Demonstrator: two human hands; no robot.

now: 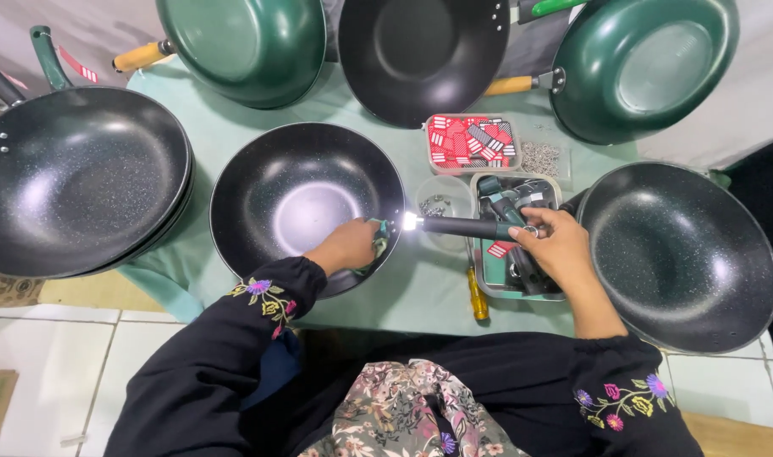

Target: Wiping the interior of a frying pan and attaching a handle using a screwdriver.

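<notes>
Two hands are at work over a pale green surface crowded with dark woks. Directly in front of the person sits a black speckled wok, and the left hand rests on its near right rim, fingers closed over a small greenish cloth pressed against the edge. The right hand is clenched around a dark pan handle, holding it level so that its bright metal end points at the wok's rim, just beside the left hand and the cloth; whether the metal tip actually touches the rim I cannot tell. Beneath the right hand stands a clear plastic tub holding more dark green handles. Behind it is a smaller tray of red and white tags, with a heap of small metal screws just to its right. A yellow-handled screwdriver lies on the surface near the tub's front left corner. A stack of black woks sits to the left, another black wok to the right, and two green-backed woks and a black one lean along the far edge.
</notes>
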